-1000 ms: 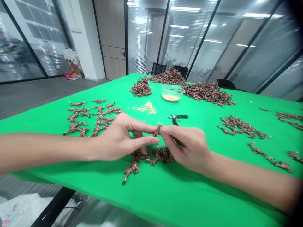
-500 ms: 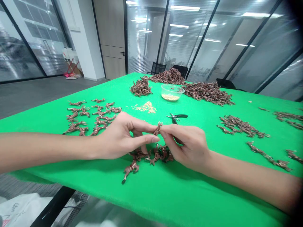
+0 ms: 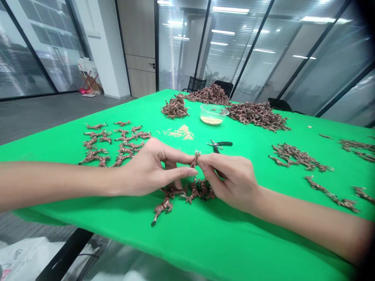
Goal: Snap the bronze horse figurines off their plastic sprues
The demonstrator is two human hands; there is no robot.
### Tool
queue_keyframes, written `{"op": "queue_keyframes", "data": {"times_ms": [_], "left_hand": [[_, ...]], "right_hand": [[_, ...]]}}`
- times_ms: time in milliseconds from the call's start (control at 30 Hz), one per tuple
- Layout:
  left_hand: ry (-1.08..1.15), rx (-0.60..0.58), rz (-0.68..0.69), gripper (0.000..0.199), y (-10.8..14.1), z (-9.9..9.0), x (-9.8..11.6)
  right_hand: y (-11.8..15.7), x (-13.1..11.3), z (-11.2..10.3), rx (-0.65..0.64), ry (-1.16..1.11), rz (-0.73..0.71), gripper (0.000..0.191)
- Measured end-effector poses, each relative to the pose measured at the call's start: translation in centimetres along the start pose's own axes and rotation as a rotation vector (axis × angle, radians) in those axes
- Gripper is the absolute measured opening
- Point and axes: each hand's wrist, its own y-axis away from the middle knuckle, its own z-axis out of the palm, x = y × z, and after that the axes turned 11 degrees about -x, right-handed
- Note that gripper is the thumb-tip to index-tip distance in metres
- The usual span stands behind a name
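Observation:
Between my two hands is a small brown deer figurine, its antlered head pointing up. My left hand pinches it with thumb and forefinger from the left. From the right, the closed fingertips of my right hand meet at the same figurine; whether they grip the deer or a tiny part on it is too small to tell. Below my fingers several more deer figurines lie in a cluster, partly hidden by my hands. One figurine lies nearest the table's front edge.
Black-handled pliers lie beyond my right hand. Tiny gold pieces are scattered near a clear tub of more. Large heaps of figurines stand behind; rows lie left, a pile right. Green cloth covers the table.
My hands keep the same hold on the deer figurine. Only a slight shift of the camera shows.

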Motion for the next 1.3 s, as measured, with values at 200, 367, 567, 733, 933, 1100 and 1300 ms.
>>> {"op": "queue_keyframes", "data": {"times_ms": [200, 367, 567, 733, 933, 1100, 1300], "left_hand": [[-0.031, -0.006, -0.004, 0.026, 0.21, -0.11, 0.14], [-0.075, -0.012, 0.008, 0.026, 0.15, -0.12, 0.03], [-0.047, -0.021, 0.005, 0.027, 0.17, -0.17, -0.14], [-0.018, -0.029, -0.011, 0.025, 0.08, -0.15, 0.19], [-0.013, -0.028, -0.060, 0.021, 0.01, -0.08, 0.58], [0.012, -0.039, -0.052, 0.022, 0.13, -0.10, 0.60], [0.015, -0.054, -0.068, 0.025, -0.07, -0.20, 0.61]], "right_hand": [[0.08, -0.06, 0.06, -0.011, 0.013, 0.004, 0.011], [0.17, -0.08, 0.15, -0.003, 0.038, 0.011, 0.011], [0.26, -0.13, 0.20, 0.011, 0.056, 0.023, 0.010], [0.06, -0.30, 0.19, 0.028, 0.048, 0.008, 0.010], [-0.17, -0.58, -0.02, 0.039, 0.068, 0.014, 0.012], [-0.23, -0.64, -0.20, 0.025, 0.035, 0.028, 0.012], [-0.21, -0.63, -0.18, 0.023, 0.010, 0.036, 0.010]]}}
